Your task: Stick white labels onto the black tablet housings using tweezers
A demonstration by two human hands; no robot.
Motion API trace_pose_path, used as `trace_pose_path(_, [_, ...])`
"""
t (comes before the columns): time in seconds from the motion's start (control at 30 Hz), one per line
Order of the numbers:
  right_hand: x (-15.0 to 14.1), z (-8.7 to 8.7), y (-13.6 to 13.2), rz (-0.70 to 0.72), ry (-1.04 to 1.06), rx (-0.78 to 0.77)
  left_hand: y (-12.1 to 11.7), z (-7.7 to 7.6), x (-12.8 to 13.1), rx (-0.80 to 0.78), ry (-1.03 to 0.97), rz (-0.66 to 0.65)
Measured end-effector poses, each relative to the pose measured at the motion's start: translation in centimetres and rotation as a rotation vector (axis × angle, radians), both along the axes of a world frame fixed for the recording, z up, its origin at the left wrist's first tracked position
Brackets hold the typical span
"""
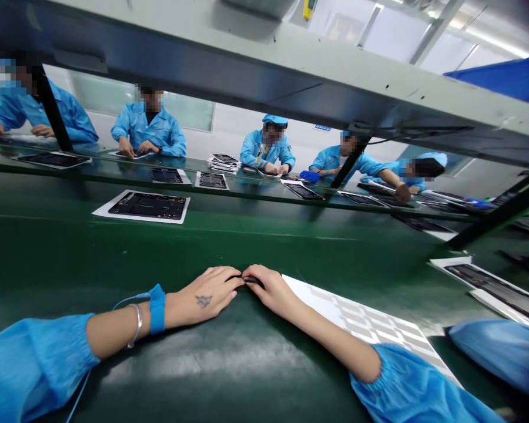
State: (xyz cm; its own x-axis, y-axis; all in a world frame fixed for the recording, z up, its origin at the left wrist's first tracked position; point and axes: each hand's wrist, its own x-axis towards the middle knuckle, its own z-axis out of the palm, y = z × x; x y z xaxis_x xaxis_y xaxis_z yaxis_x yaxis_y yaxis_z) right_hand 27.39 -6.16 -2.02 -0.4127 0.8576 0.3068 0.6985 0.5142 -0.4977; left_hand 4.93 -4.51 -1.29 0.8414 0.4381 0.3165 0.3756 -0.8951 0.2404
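My left hand (211,294) and my right hand (268,288) meet fingertip to fingertip just above the green tabletop (203,370). A small black piece (253,282) shows under the curled fingers of my right hand. The fingers of my left hand are closed at the same spot, with a dark sliver showing at their tips. Its exact kind is hidden by the fingers. A white sheet with rows of grey stickers (370,320) lies under and beside my right forearm. On my left wrist are a blue strap (157,309) with a cord and a silver bangle.
Ahead lies a dark tablet-like device (147,205) on white paper. More such devices (212,180) line the conveyor behind it, where several co-workers in blue sit. A shelf (264,70) crosses overhead. At right are another device (494,282) and a blue sleeve (498,352).
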Motion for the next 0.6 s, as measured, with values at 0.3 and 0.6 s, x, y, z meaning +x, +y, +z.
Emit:
trace_pose_path(0.3, [-0.02, 0.11, 0.04, 0.005, -0.006, -0.002, 0.01, 0.02, -0.01, -0.018, 0.004, -0.009])
trace_pose_path(0.6, [-0.06, 0.14, 0.07, 0.007, 0.002, -0.012, 0.25, -0.29, -0.03, -0.001, 0.02, -0.011])
